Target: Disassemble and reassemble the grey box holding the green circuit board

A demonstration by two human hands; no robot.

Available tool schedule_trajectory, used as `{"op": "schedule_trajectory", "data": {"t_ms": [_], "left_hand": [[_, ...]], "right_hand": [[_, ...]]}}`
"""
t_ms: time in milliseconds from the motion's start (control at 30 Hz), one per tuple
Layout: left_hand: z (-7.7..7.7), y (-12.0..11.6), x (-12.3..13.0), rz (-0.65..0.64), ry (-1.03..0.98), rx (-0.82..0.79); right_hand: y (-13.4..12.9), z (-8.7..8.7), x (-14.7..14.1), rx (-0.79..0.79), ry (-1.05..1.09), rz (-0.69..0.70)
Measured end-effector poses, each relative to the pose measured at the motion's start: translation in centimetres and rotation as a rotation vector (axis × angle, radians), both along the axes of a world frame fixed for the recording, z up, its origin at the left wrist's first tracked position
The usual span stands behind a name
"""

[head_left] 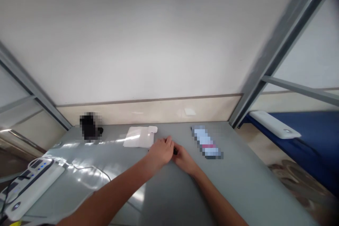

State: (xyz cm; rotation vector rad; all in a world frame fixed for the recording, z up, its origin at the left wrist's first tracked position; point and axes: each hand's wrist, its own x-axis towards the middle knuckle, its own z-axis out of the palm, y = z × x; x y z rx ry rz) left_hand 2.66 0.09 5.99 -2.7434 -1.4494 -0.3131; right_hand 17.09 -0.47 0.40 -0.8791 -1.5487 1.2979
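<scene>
My left hand [163, 151] and my right hand [183, 159] meet above the middle of the grey table [174, 190]. Between them shows a small black object [175, 150], mostly covered by the fingers, so its kind cannot be made out. The right fingers are closed on it. My left hand is curled over it from the other side, its fingers bent and pressed together. Just behind my left hand lies a flat white packet or folded paper [139, 137], with a small white piece [153, 129] at its upper right corner.
A pixelated phone-like item [206, 143] lies to the right. At the back left stands a dark blurred item [90, 127]. White power strips [37, 187] with cables occupy the left edge. A wall [148, 113] and metal posts [238, 109] bound the table. Another white device [275, 125] sits on a blue surface.
</scene>
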Motion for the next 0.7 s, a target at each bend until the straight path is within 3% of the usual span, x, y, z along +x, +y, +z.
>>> {"op": "schedule_trajectory", "data": {"t_ms": [200,700], "left_hand": [[0.5,-0.1,0.7,0.009,0.193,-0.047],[3.2,1.0,-0.4,-0.094,0.346,-0.153]], "right_hand": [[0.0,-0.1,0.1,0.032,-0.008,-0.006],[0.4,-0.3,0.1,0.009,-0.050,0.004]]}}
